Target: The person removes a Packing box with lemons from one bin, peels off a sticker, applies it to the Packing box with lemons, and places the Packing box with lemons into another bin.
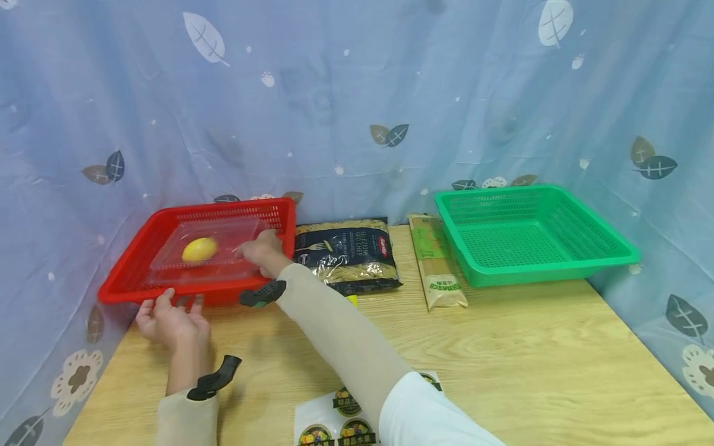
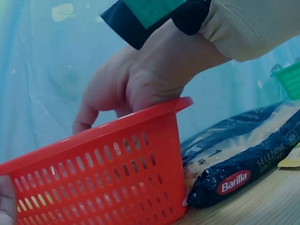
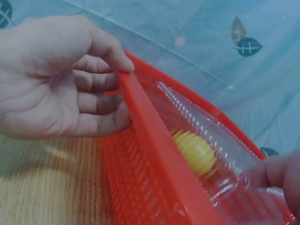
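Observation:
A red plastic basket (image 1: 223, 288) stands at the back left, with a clear plastic container (image 1: 237, 230) and a yellow lemon (image 1: 199, 249) within its walls. Whether the lemon lies inside the clear container or beneath it I cannot tell. My left hand (image 1: 175, 322) grips the basket's front rim; in the right wrist view its thumb side meets the rim's top and the other fingers lie along the outer wall. Over the basket's right end, my right hand (image 1: 264, 251) reaches in and holds the container's edge, its fingertips partly hidden by the rim in the left wrist view (image 2: 140, 79).
Right of the red basket lies a Barilla pasta bag (image 1: 348, 254), then a long noodle packet (image 1: 435, 260) beside a green basket (image 1: 530, 272). A sheet of round stickers (image 1: 334, 421) is at the front, partly under the right arm. A patterned curtain (image 1: 334, 93) hangs behind.

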A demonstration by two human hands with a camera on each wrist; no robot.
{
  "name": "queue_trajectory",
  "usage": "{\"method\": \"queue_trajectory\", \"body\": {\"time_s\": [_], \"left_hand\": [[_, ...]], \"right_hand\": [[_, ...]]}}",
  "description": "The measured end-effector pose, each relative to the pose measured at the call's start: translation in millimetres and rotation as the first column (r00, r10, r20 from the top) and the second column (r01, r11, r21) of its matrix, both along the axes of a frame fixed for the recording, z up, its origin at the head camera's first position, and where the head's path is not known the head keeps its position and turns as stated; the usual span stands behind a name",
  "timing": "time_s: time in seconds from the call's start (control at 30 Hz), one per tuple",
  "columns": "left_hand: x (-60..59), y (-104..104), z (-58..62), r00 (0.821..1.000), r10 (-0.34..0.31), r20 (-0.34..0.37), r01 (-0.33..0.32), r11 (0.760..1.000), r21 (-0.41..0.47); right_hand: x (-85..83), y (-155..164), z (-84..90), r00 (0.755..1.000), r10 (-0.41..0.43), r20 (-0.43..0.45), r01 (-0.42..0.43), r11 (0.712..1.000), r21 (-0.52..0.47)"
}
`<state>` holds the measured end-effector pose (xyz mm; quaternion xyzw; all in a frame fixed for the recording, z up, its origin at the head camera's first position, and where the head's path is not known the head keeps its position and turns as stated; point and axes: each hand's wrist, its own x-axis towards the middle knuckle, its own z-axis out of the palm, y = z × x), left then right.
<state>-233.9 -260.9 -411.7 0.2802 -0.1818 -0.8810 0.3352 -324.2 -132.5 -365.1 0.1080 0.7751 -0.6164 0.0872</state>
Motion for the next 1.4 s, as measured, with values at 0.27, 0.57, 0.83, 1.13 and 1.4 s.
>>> {"method": "queue_trajectory", "body": {"time_s": [0.27, 0.57, 0.83, 1.13, 1.4], "left_hand": [[-5.8, 3.0, -0.2, 1.000, -0.008, -0.007, 0.008, 0.999, -0.049], [0.5, 5.1, -3.2, 1.000, 0.004, 0.012, -0.003, 0.998, -0.061], [-0.2, 2.4, -7.5, 0.999, 0.037, -0.008, -0.038, 0.996, -0.086], [-1.3, -4.5, -3.1, 0.999, 0.025, 0.036, -0.021, 0.993, -0.114], [1.5, -5.7, -4.3, 0.999, -0.002, 0.042, 0.006, 0.995, -0.102]], "right_hand": [[-1.5, 8.8, 3.0, 0.998, 0.055, -0.010, -0.055, 0.989, -0.135], [8.7, 11.9, 3.0, 0.998, 0.055, -0.031, -0.058, 0.991, -0.117], [8.9, 10.9, 6.3, 0.996, 0.037, -0.086, -0.048, 0.991, -0.123], [14.9, 16.6, 24.1, 0.989, 0.026, -0.147, -0.061, 0.969, -0.239], [22.1, 33.1, 29.8, 0.988, 0.019, -0.151, -0.072, 0.931, -0.357]]}}
